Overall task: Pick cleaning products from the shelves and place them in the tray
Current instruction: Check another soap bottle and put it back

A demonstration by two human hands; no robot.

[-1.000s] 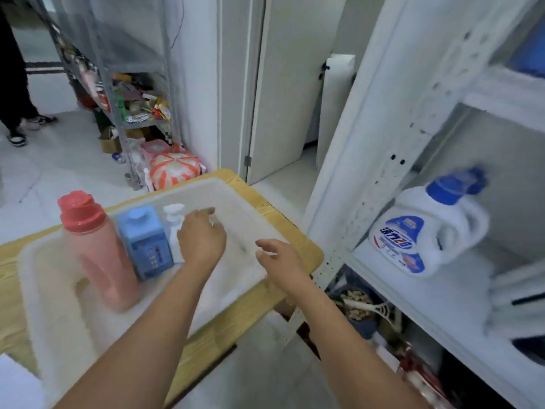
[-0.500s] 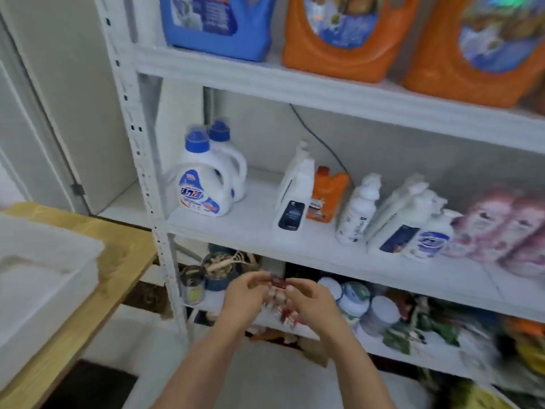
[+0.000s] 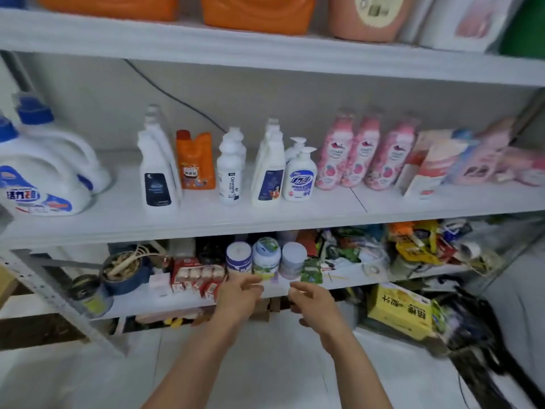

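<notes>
Left hand (image 3: pixel 240 295), right hand (image 3: pixel 314 301): empty, fingers relaxed. Pump bottle (image 3: pixel 299 177): upright on middle shelf (image 3: pixel 206 219), above both hands, nearer right hand.

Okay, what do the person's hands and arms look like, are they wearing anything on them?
Both are bare. The left hand and the right hand wear no gloves, and no ring, watch or bracelet shows, though the picture is a little blurred. No sleeve covers either forearm down to the picture's bottom edge.
</notes>
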